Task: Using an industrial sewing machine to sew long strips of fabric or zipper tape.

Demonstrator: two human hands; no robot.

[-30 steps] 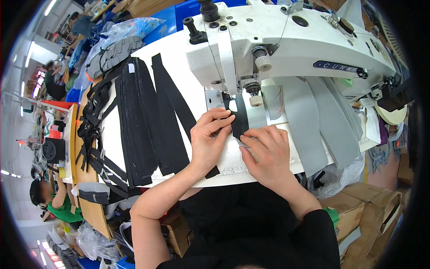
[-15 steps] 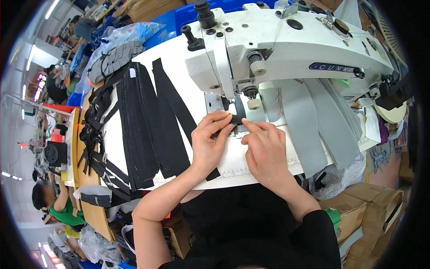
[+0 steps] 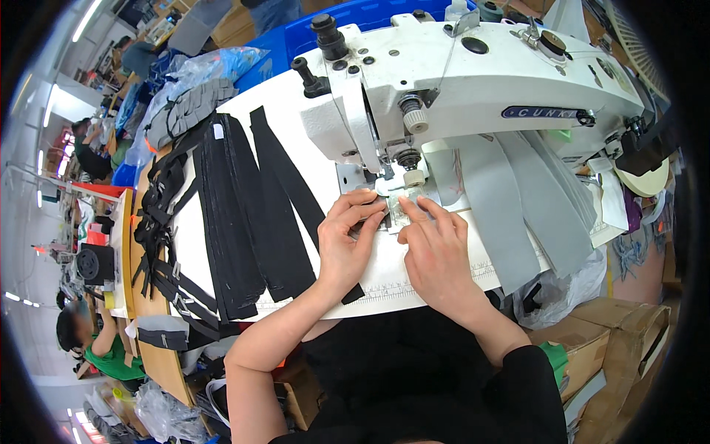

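A white sewing machine (image 3: 458, 89) stands over the white table. My left hand (image 3: 347, 240) is at the left of its needle area, thumb and forefinger pinched together. What lies between those fingertips is too small to make out. My right hand (image 3: 440, 255) is just to the right, its fingers bent but apart, with the fingertips over a pale, shiny strip (image 3: 399, 211) in front of the presser foot. Left of my hands lie long black fabric strips (image 3: 237, 214), some stacked. Grey fabric pieces (image 3: 499, 214) hang over the table's right side.
A ruler scale (image 3: 384, 294) runs along the table's front edge. Tangled black straps (image 3: 159, 200) lie at the left. Cardboard boxes (image 3: 614, 355) and a clear plastic bag (image 3: 558, 292) are low on the right. A co-worker in green (image 3: 115, 355) sits far left.
The black fabric piece seen between my fingertips is no longer visible there; a pale, shiny strip shows instead. Both hands stay in nearly the same place. The view has shifted slightly.
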